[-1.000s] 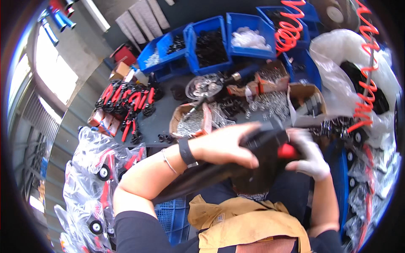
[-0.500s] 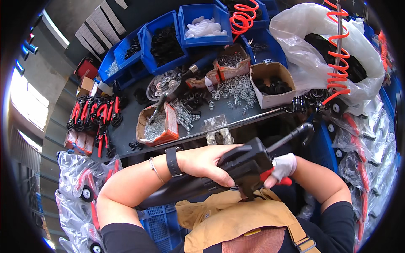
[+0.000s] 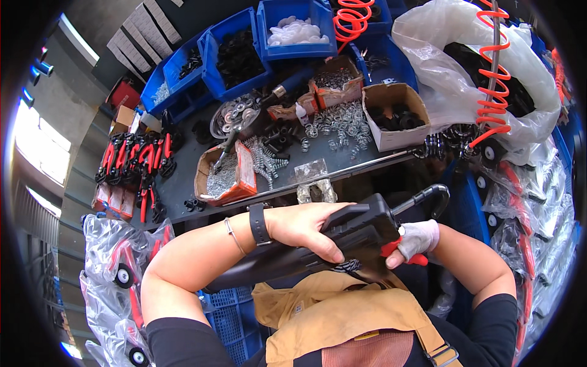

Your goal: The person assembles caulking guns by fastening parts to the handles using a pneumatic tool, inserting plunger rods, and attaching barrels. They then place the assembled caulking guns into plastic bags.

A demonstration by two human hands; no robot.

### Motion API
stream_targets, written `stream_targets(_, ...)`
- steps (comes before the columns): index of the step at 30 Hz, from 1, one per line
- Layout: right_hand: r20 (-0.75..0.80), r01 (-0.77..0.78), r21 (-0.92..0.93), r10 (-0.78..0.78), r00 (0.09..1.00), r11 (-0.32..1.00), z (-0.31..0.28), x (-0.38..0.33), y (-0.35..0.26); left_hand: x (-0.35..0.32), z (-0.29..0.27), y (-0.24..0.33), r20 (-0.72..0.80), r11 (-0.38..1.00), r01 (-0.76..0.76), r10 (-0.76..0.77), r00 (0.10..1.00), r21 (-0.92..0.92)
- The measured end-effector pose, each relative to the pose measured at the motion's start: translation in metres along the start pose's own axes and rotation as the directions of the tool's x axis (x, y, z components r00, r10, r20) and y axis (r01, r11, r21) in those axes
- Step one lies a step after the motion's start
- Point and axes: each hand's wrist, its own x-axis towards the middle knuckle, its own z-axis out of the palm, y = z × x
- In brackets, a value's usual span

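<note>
Across my lap lies a long black tool body [image 3: 263, 269], with a thick, blocky head and a thin rod [image 3: 422, 197] ending in a hook. My left hand [image 3: 309, 229] is wrapped over the top of the body, thumb on the near side. A dark coiled spring [image 3: 350, 265] shows below that thumb. At the head's right side, my right hand [image 3: 411, 243], in a pale glove with bare fingertips, closes on a red part [image 3: 418, 259]. Whether this red part belongs to the body or is separate, I cannot tell.
Beyond my hands, the dark bench [image 3: 183, 177] carries an open box of small springs [image 3: 223, 177], loose springs [image 3: 345, 125] and a box of black parts [image 3: 397, 119]. Blue bins [image 3: 235, 67] line the back. Red-handled parts [image 3: 137, 159] lie left; bagged items [image 3: 538, 202] stand right.
Both hands keep their hold. The tool's head has shifted slightly, and a spring below my left thumb shows more clearly. The hooked rod sits a little lower.
</note>
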Motion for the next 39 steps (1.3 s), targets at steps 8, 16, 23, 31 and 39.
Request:
stream_targets(8, -0.025, -0.141, -0.089, 0.139, 0.99, 0.986, -0.002, -0.001, -0.005, 0.002, -0.001, -0.003, 0.053, 0.996, -0.065, 0.062, 0.997, 0.057)
stream_targets(16, -0.162, -0.041, -0.266, -0.003, 0.987, 0.963, 0.007, 0.002, 0.008, 0.002, 0.002, -0.009, 0.066, 1.0, -0.016, 0.016, 0.998, -0.002)
stream_targets(23, -0.139, -0.11, -0.174, 0.087, 0.987, 0.979, 0.013, -0.006, 0.0, 0.009, 0.001, -0.01, 0.089, 0.997, -0.058, 0.063, 0.994, -0.056)
stream_targets(31, -0.375, 0.34, 0.292, -0.22, 0.9, 0.894, -0.043, -0.011, 0.029, -0.004, -0.031, 0.052, -0.443, 0.871, -0.441, 0.49, 0.75, 0.218)
stream_targets(39, -0.556, -0.136, -0.788, -0.789, -0.262, 0.6, -0.02, -0.042, 0.014, 0.107, -0.01, 0.137, -0.281, 0.558, -0.822, 0.775, 0.566, -0.117)
